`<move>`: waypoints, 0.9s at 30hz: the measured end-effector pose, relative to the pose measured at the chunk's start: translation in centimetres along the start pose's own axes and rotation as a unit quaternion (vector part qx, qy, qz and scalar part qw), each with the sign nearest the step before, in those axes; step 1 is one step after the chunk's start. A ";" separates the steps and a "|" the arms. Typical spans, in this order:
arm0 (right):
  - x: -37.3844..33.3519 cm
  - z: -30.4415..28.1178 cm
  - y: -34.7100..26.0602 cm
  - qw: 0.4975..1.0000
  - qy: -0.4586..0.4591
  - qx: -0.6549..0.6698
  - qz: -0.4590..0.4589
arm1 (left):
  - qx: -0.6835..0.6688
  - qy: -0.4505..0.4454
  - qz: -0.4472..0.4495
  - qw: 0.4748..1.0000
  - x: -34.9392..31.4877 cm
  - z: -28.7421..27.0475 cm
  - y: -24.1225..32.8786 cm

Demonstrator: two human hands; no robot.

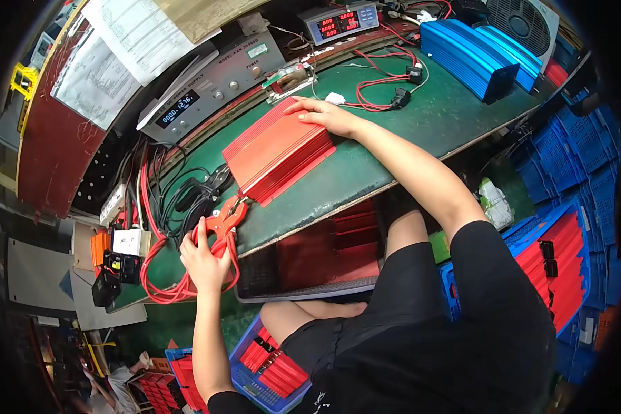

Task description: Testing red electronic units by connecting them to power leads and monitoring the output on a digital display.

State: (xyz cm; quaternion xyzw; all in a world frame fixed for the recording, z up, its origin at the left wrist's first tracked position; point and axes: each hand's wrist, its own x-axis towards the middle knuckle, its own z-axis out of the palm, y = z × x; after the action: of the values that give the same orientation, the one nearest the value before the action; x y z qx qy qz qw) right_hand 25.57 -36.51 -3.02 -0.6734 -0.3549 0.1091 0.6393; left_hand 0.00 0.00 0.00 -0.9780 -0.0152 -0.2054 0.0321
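A red ribbed metal box (276,148) lies slantwise on the green workbench (386,155). My right hand (328,116) grips its far right end, fingers bent over the top edge. At the box's near left end, my left hand (205,263) holds a red spring clamp (225,219) by its handles. The clamp's jaws meet a terminal at that end of the box; their exact bite is too small to make out. Beside it, a black clamp (219,179) also reaches the box's end. Thick red cable (160,293) loops under my left hand.
Behind the box stand a grey power supply (210,86) and a small meter (341,24) with red digits. Blue ribbed boxes (466,55) and a fan (524,27) occupy the far right. Plugs on red wires (376,86) lie behind my right arm. A blue crate (283,400) of red boxes sits below.
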 end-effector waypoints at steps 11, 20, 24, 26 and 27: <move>-0.4 0.4 -1.1 0.999 0.024 -0.044 -0.013 | 0.003 0.028 0.015 0.999 -0.2 -0.2 0.4; -0.3 0.6 -0.8 0.995 0.054 -0.079 -0.019 | 0.005 0.027 0.005 1.000 -0.3 -0.2 0.6; -0.6 0.6 -1.5 0.997 0.046 -0.068 -0.009 | -0.018 0.059 0.017 0.998 -0.2 0.3 0.4; -0.5 0.6 -1.3 0.996 0.055 -0.073 -0.009 | -0.012 0.043 -0.003 0.999 0.0 0.5 0.6; -0.5 0.7 -1.4 0.995 0.062 -0.078 -0.009 | -0.013 0.043 -0.005 0.999 0.2 0.5 0.7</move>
State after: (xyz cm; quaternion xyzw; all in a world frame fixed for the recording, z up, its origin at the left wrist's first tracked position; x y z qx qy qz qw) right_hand 24.32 -36.33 -1.96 -0.7234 -0.3282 0.0337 0.6065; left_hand 0.35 -0.62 -0.39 -0.9685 -0.0166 -0.2478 0.0193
